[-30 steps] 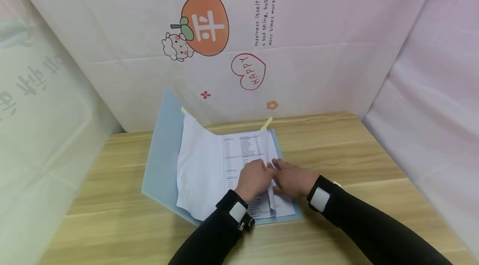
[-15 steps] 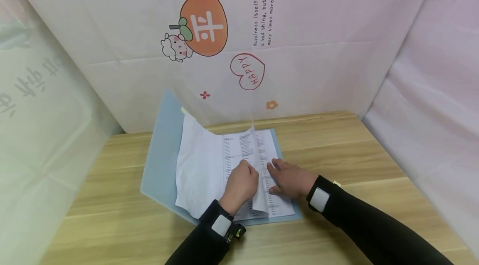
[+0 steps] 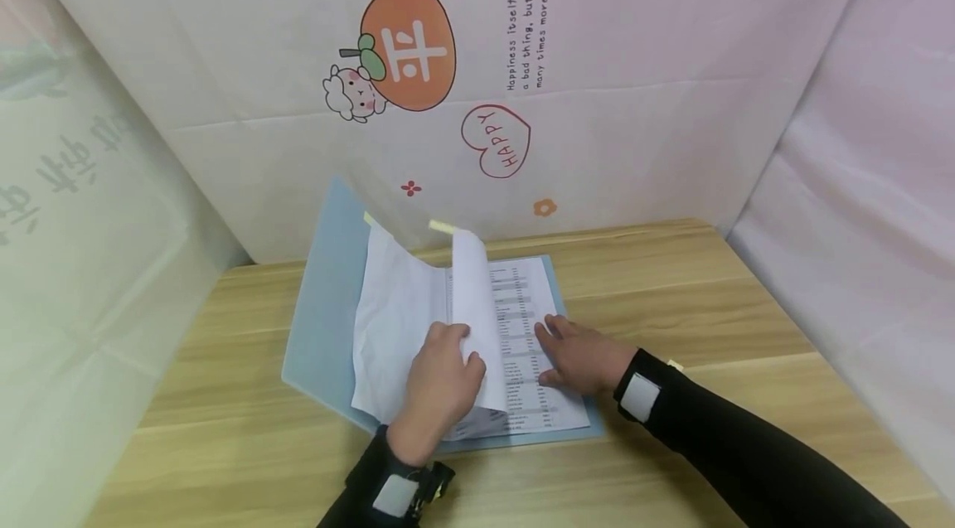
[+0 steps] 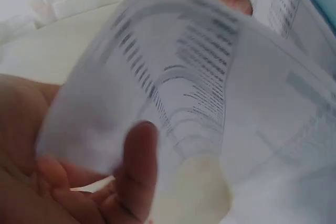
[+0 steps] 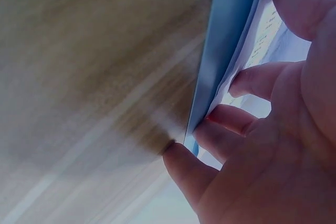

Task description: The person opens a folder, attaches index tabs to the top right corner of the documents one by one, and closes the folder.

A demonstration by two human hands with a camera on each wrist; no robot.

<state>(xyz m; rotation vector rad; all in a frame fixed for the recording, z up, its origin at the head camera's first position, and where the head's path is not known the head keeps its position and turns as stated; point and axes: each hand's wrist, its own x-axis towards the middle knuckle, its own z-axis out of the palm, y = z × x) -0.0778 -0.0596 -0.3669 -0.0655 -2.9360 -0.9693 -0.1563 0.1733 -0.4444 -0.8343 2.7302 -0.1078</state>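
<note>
A light blue folder (image 3: 317, 321) lies on the table with its left cover raised. White sheets are turned against that cover, and a printed sheet (image 3: 522, 346) lies flat at the right. Between them stands a curled page (image 3: 473, 288) with a yellow tab (image 3: 442, 225) at its top. My left hand (image 3: 443, 379) is against this curled page, thumb and fingers apart. The left wrist view shows the page (image 4: 184, 51) passing between the thumb and the other fingers. My right hand (image 3: 585, 356) rests spread on the printed sheet's right margin, its fingertips at the folder's edge (image 5: 210, 56).
The wood-grain table (image 3: 656, 288) extends around the folder. White printed cloth (image 3: 634, 155) rises behind it and along both sides. A second yellow tab (image 3: 369, 219) sticks up from the sheets by the raised cover.
My left hand has moved left, carrying the curled page over and uncovering more of the printed sheet. Its fist has loosened. My right hand has stayed nearly in place.
</note>
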